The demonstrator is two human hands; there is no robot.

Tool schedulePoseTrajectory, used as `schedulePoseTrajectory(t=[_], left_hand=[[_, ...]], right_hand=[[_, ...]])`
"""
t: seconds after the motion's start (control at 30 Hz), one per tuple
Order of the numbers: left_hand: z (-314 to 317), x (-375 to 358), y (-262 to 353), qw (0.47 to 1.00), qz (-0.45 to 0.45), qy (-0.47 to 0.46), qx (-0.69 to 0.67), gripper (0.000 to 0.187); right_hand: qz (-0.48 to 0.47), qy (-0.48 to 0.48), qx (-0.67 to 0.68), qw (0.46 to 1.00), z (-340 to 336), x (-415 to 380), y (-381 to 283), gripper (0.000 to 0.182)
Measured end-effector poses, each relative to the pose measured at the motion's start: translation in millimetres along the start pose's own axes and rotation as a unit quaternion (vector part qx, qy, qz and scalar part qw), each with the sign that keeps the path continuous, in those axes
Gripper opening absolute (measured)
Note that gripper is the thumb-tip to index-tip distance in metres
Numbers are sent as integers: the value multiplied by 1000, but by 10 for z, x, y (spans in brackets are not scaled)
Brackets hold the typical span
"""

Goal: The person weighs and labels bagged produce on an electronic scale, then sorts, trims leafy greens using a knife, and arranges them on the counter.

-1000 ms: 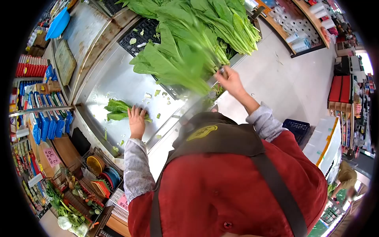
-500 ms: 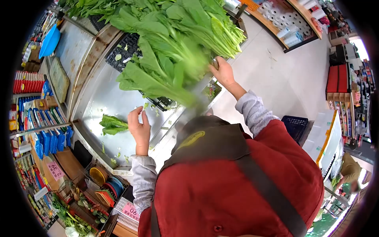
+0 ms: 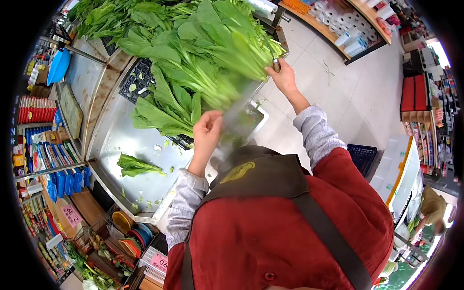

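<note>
Leafy green vegetables (image 3: 193,58) lie in a large heap on a metal counter, stems toward me. My right hand (image 3: 284,78) is closed around a short dark handle with a metal part, which looks like a knife (image 3: 276,65); its blade cannot be made out. It is beside the stem ends at the counter's edge. My left hand (image 3: 207,133) is just below the nearest stems, fingers loosely bent, thumb a little apart, and nothing visible between them. A small leafy bunch (image 3: 139,166) lies separately on the metal surface to its left.
Leaf scraps dot the metal counter (image 3: 111,145). A black plastic crate (image 3: 137,79) sits under the greens. Shelves with blue packets (image 3: 58,181) stand at left, and a rack of white rolls (image 3: 333,19) at upper right. Another person (image 3: 431,205) bends at far right.
My left hand has moved up and right, from beside the small bunch to the heap's stems. My right hand has shifted slightly up and right, still holding the handle. The view has shifted a little.
</note>
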State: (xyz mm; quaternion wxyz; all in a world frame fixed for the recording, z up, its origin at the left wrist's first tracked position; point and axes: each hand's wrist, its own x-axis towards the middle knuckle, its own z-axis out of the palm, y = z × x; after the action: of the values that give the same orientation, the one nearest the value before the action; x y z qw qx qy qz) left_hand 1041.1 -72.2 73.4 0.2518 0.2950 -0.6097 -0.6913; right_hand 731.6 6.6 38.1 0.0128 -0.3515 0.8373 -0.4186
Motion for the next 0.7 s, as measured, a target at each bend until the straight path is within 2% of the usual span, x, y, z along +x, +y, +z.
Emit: schedulePoseTrajectory(t=[0.03, 0.1, 0.17, 0.27, 0.4, 0.53, 0.6, 0.63, 0.7], left_hand=[[29, 22, -36, 999, -17, -2, -27, 13], [71, 61, -69, 999, -30, -4, -33, 13], [134, 91, -74, 994, -77, 15, -72, 14], [208, 168, -21, 991, -100, 19, -87, 18], [282, 344, 54, 994, -93, 5, -65, 23], [437, 530, 189, 992, -112, -28, -54, 32], [555, 633, 325, 991, -115, -30, -53, 35], [608, 697, 385, 992, -100, -33, -68, 37], [691, 860, 524, 992, -85, -34, -83, 39]], right_hand=[[0, -1, 1, 1000, -40, 7, -21, 31], [162, -73, 213, 961, -163, 44, -92, 31], [182, -97, 234, 950, -272, 82, -159, 31], [213, -125, 287, 925, -396, 101, -261, 29], [239, -126, 375, 887, -513, 70, -444, 26], [223, -122, 420, 871, -491, 42, -468, 27], [196, -88, 348, 913, -492, -21, -546, 28], [195, -89, 347, 913, -473, -56, -597, 28], [36, -24, 277, 960, -404, -170, -717, 34]])
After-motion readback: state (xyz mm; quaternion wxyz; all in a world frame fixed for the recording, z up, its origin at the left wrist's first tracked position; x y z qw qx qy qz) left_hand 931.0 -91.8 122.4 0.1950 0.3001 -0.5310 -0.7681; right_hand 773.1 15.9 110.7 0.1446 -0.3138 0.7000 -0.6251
